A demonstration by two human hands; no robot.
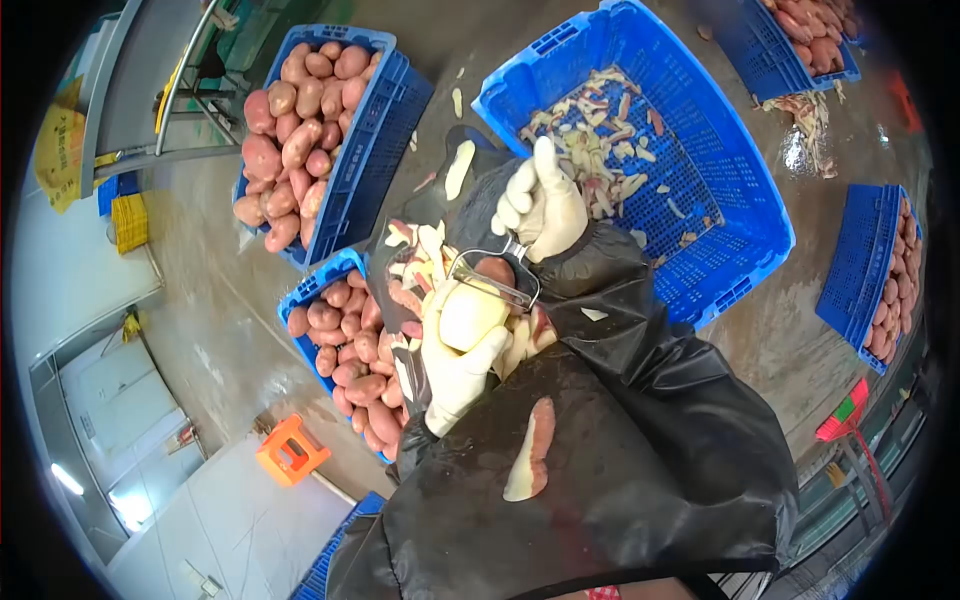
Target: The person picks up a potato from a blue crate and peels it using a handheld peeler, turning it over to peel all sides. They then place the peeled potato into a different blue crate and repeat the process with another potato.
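Observation:
In a white glove, my left hand (455, 372) is wrapped round a mostly peeled potato (472, 318), pale yellow with red skin left at its far end. My right hand (548, 210), gloved too, grips the handle of a wide metal peeler (495, 283). The peeler's frame lies across the potato, its blade close to the unpeeled end. Strips of peel (425, 250) are heaped around the left hand on the dark apron (640, 470). One longer strip of peel (532, 450) lies farther down the apron.
Red potatoes fill a blue crate (375, 140) at upper left and another crate (290, 300) beside my left arm. A large blue crate (745, 230) ahead holds scattered peels. More potato crates (850, 275) stand right. An orange stool (292, 450) and red broom (842, 410) flank me.

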